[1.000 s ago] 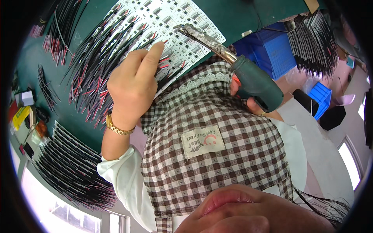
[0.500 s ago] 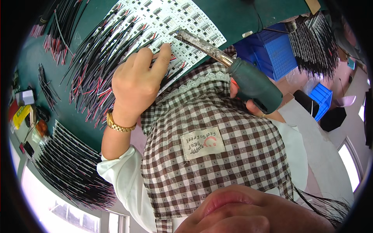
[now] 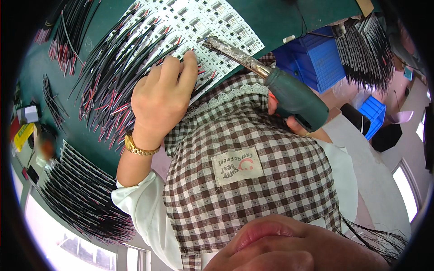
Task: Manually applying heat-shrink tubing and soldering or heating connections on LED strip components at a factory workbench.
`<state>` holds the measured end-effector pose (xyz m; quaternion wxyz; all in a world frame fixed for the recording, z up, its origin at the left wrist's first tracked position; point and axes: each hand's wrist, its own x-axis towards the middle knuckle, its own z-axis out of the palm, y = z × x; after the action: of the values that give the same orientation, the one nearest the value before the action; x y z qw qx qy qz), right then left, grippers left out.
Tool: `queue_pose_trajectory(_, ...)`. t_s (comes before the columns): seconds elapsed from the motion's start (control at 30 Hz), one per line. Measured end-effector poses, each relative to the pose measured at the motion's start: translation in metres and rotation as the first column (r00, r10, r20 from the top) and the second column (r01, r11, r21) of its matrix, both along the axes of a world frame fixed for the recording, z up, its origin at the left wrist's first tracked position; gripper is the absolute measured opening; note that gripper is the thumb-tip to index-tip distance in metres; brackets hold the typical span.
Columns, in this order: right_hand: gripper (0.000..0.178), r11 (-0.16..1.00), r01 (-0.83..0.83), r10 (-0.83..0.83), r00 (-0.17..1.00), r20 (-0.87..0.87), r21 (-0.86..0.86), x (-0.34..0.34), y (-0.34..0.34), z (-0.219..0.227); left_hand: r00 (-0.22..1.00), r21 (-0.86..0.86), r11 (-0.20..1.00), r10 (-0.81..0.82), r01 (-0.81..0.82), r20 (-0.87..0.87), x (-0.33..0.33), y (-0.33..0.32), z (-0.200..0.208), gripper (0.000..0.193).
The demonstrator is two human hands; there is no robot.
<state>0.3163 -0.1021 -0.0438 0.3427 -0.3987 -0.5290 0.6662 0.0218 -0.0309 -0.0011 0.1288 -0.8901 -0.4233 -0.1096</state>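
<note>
left hand [image 3: 160, 99]: fingers bent over white circuit board [image 3: 217, 22] on tabletop [image 3: 275, 20]; anything held, unclear. right hand [image 3: 296, 125]: curled round soldering iron [image 3: 298, 97], tip near left fingers. risk: burn, should either slip.

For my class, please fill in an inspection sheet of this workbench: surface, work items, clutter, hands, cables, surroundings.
Surface: dark green tabletop, partly covered.
Work items: white rectangular circuit-board panel with rows of thin black-and-red wires across its left part; soldering iron with dark green handle and stained metal barrel, its tip over the panel.
Clutter: loose black-and-red wire bundle and smaller black wire bundle at left.
Hands: left hand over the panel, fingertips near the iron's tip, grip unclear; right hand around the handle, mostly hidden.
Cables: thin black cable at the back.
Surroundings: blue plastic crate beside the table.
</note>
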Motion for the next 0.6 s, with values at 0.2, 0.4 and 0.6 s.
queue_pose_trajectory(0.2, 0.061, 0.998, -0.056, 0.056, 0.998, 0.042, -0.009, -0.002, 0.004, 0.001, 1.0, -0.001, 1.0, 0.014, -0.014, -0.005, -0.001, 0.003, -0.003, 0.021)
queue_pose_trajectory(0.4, 0.063, 0.991, -0.103, 0.099, 0.994, 0.046, 0.087, -0.004, 0.01, -0.002, 1.0, 0.039, 0.999, 0.0, 0.001, -0.019, -0.001, 0.006, -0.006, 0.023)
queue_pose_trajectory(0.6, 0.062, 0.998, -0.059, 0.058, 0.996, 0.062, 0.025, -0.008, 0.011, 0.001, 1.0, 0.035, 0.999, 0.005, -0.004, -0.018, -0.001, 0.005, -0.004, 0.022)
